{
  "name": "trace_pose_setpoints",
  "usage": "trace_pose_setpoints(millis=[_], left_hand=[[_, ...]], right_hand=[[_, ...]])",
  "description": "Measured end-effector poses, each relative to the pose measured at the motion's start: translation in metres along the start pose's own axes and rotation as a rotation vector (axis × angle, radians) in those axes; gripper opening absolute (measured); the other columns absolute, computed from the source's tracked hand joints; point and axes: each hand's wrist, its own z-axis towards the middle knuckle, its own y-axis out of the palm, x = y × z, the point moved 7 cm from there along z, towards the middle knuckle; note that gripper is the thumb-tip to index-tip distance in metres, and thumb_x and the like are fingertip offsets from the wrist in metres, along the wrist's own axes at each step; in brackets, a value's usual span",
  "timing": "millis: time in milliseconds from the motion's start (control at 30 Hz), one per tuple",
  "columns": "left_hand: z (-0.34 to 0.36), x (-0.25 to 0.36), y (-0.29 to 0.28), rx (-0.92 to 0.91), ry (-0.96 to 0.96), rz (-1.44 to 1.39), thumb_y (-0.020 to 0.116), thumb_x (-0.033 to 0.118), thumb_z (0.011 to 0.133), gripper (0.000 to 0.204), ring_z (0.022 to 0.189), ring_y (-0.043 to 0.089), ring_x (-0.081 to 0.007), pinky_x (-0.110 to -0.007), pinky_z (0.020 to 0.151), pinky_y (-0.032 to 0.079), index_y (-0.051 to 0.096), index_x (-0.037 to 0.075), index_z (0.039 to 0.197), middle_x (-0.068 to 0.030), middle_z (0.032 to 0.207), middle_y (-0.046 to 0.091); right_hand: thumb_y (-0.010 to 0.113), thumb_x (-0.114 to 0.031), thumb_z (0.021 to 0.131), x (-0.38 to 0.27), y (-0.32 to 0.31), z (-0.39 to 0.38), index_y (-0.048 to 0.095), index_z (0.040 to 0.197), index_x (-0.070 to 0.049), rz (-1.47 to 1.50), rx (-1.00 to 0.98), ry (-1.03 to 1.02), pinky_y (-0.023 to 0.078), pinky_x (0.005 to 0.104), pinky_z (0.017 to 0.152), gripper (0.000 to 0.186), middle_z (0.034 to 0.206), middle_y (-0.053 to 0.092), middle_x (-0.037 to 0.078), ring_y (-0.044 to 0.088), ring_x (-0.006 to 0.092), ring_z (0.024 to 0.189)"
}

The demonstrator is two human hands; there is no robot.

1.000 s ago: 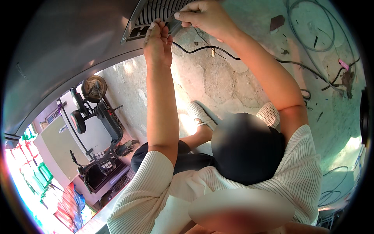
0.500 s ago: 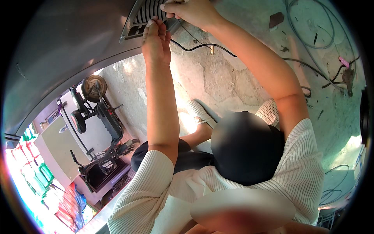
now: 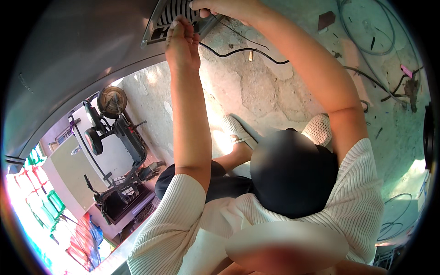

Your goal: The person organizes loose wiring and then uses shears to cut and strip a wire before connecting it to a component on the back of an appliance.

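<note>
A slotted vent grille (image 3: 165,17) is set in a large grey metal panel (image 3: 91,41) at the upper left. My left hand (image 3: 182,46) is raised to the grille's near side, its fingertips bunched together; whatever is between them is hidden. At the grille's right edge, my right hand (image 3: 224,8) has thumb and fingers pinched, with the tips partly cut off by the frame's top. A thin dark wire (image 3: 238,33) trails from below my right hand, its loose end over the floor. Lower down, a thicker black cable (image 3: 224,55) runs from beside my left hand toward my right forearm.
Rough concrete floor (image 3: 261,91) lies below my arms. Coiled grey hose (image 3: 366,52), black cable pieces and a pink object (image 3: 406,70) are scattered at the right. An electric scooter (image 3: 121,137) stands at the left. Between my arms is a black rounded shape (image 3: 293,178).
My right hand and forearm have shifted slightly up and right. The thin wire has swung rightward, so its loose end now shows apart from the black cable. My left hand has barely moved.
</note>
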Motion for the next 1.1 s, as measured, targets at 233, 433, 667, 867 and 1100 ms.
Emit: trace_pose_setpoints(millis=[233, 433, 667, 867, 1100], left_hand=[[0.000, 0.009, 0.009, 0.009, 0.036, 0.023, 0.054, 0.025, 0.095, 0.033, 0.098, 0.052, -0.0099, -0.031, 0.089, 0.038, 0.051, 0.011, 0.124, 0.0016, 0.115, 0.056], [0.003, 0.011, 0.010, 0.004, 0.049, 0.014, 0.055, 0.023, 0.094, 0.032, 0.099, 0.052, -0.0105, -0.031, 0.088, 0.038, 0.051, 0.011, 0.124, 0.0010, 0.116, 0.056], [0.010, 0.007, 0.009, 0.008, 0.045, -0.019, 0.057, 0.019, 0.093, 0.030, 0.096, 0.052, -0.0099, -0.030, 0.086, 0.039, 0.052, 0.012, 0.121, 0.0020, 0.113, 0.057], [0.010, 0.004, 0.008, 0.004, 0.036, -0.026, 0.057, 0.021, 0.093, 0.028, 0.094, 0.052, -0.0097, -0.030, 0.085, 0.038, 0.053, 0.012, 0.120, 0.0023, 0.111, 0.058], [0.009, 0.002, 0.009, 0.001, 0.033, -0.025, 0.056, 0.024, 0.094, 0.029, 0.095, 0.053, -0.0094, -0.031, 0.086, 0.038, 0.052, 0.013, 0.120, 0.0026, 0.109, 0.058]], right_hand=[[0.061, -0.012, 0.078, -0.009, 0.003, 0.008, 0.069, 0.098, 0.002, -0.094, -0.008, -0.159, 0.048, 0.0305, 0.052, 0.025, 0.064, 0.066, 0.010, 0.061, 0.0154, 0.055], [0.058, -0.012, 0.078, -0.017, 0.002, 0.010, 0.068, 0.099, 0.002, -0.198, -0.056, -0.195, 0.050, 0.0313, 0.058, 0.027, 0.064, 0.066, 0.010, 0.064, 0.0181, 0.058], [0.058, -0.013, 0.079, -0.022, 0.005, 0.017, 0.069, 0.078, 0.001, -0.144, -0.101, -0.117, 0.049, 0.0303, 0.057, 0.017, 0.063, 0.066, 0.009, 0.063, 0.0165, 0.057], [0.060, -0.016, 0.083, -0.008, 0.000, 0.008, 0.069, 0.079, 0.000, -0.116, -0.035, -0.099, 0.048, 0.0289, 0.057, 0.019, 0.064, 0.067, 0.007, 0.061, 0.0143, 0.057], [0.060, -0.015, 0.084, 0.012, 0.011, 0.016, 0.067, 0.082, 0.003, 0.167, -0.025, -0.059, 0.048, 0.0284, 0.060, 0.019, 0.068, 0.066, 0.008, 0.062, 0.0149, 0.062]])
